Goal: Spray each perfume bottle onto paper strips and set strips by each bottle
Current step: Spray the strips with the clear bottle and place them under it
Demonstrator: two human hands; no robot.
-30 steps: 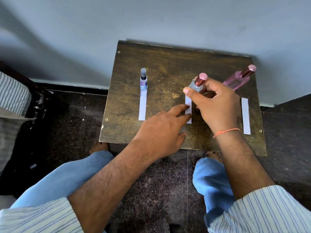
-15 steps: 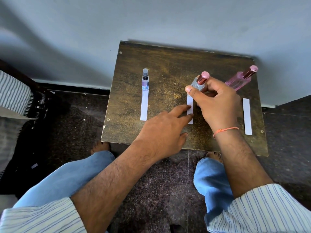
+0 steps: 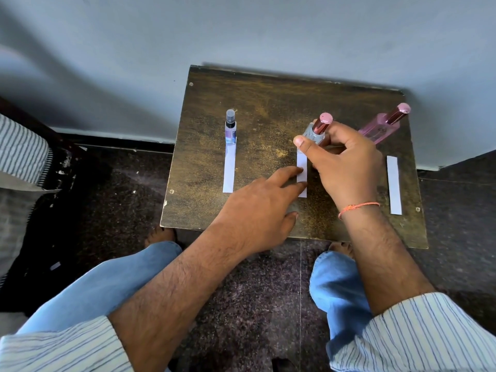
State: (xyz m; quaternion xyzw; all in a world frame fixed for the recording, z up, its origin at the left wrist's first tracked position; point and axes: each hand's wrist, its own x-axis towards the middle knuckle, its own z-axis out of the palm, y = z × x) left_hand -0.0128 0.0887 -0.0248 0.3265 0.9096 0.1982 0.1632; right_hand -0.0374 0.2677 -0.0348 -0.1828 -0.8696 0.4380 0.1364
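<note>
Three perfume bottles stand on a small dark wooden table (image 3: 268, 98). At the left is a slim clear bottle with a grey cap (image 3: 230, 128), with a white paper strip (image 3: 229, 167) in front of it. My right hand (image 3: 346, 162) grips the middle clear bottle with a pink cap (image 3: 319, 128). Below that bottle lies the middle strip (image 3: 301, 167), and the fingertips of my left hand (image 3: 263, 208) rest on it. To the right leans a tall pink bottle (image 3: 382, 126), with a third strip (image 3: 394, 185) in front of it.
The table stands against a pale blue wall (image 3: 241, 36). A dark speckled floor (image 3: 255, 291) lies below, with my knees in blue jeans (image 3: 107, 285) at the table's front edge. Striped cloth (image 3: 21, 151) and a dark mat are at the left.
Both hands have stayed almost still; my left fingertips have slid slightly further onto the middle strip. My right hand keeps its hold on the middle bottle.
</note>
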